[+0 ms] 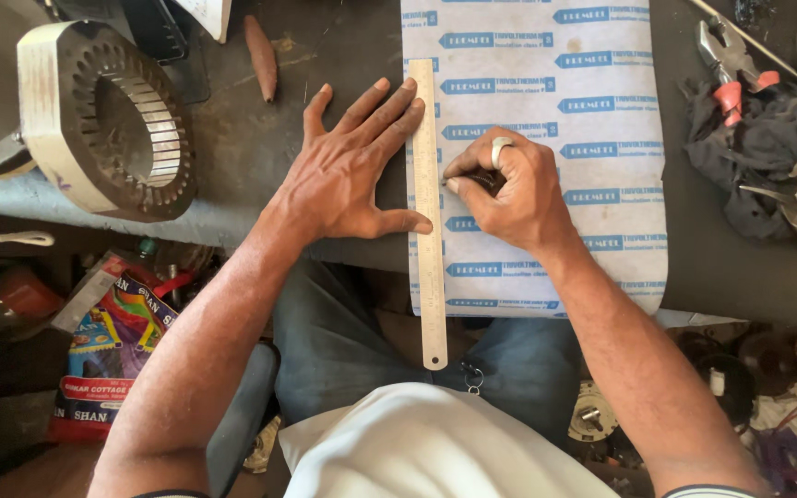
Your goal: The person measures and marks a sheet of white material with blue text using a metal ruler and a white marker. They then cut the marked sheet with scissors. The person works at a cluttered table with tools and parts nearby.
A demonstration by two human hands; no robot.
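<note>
Head view: left hand (352,171) lies flat, fingers spread, pressing a steel ruler (429,212) onto a white sheet (601,101) patterned with blue arrow-shaped labels. Right hand (509,189) is curled around a dark marking tool (484,178) beside the ruler's edge. Colourful packet (108,346) lies lower left.

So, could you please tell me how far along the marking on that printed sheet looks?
Done: the steel ruler lies along the white printed sheet, pinned flat by the left hand. In hand: the right hand presses a small dark tool, mostly hidden, against the ruler's edge near mid-sheet. Left: no drawn line or cut is visible; the sheet is in one piece.
</note>
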